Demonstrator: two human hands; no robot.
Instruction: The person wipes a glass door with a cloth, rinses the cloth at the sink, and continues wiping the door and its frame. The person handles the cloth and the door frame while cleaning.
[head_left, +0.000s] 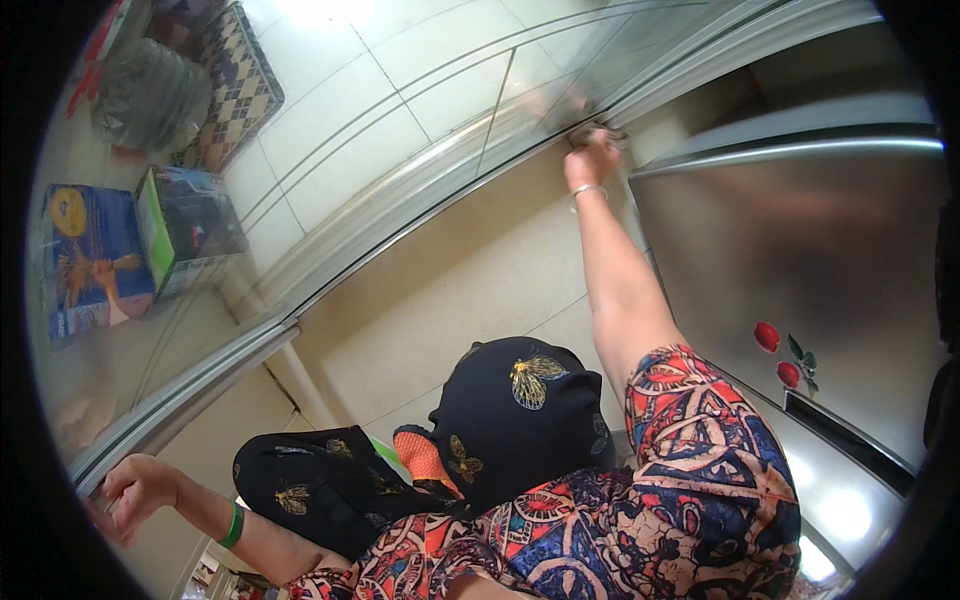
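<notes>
My right hand [593,160], a bracelet at its wrist, reaches far out to the lower part of a sliding glass door [400,150]. Its fingers are closed around a crumpled greyish-brown cloth [612,134], pressed at the glass beside the door's metal frame. A faint reflection of the hand shows in the pane. At the lower left, my left hand [140,492], with a green band at the wrist, is against the near end of the door frame [200,375]. Its fingers are curled; what they hold, if anything, is hidden.
Close on the right stands a shiny metal refrigerator [800,250] with a red flower sticker. Behind the glass are a blue box [100,250], a green-and-dark box [190,220], a clear plastic-wrapped bundle [150,95] and a checkered mat [240,90]. Black printed fabric [520,420] hangs below me.
</notes>
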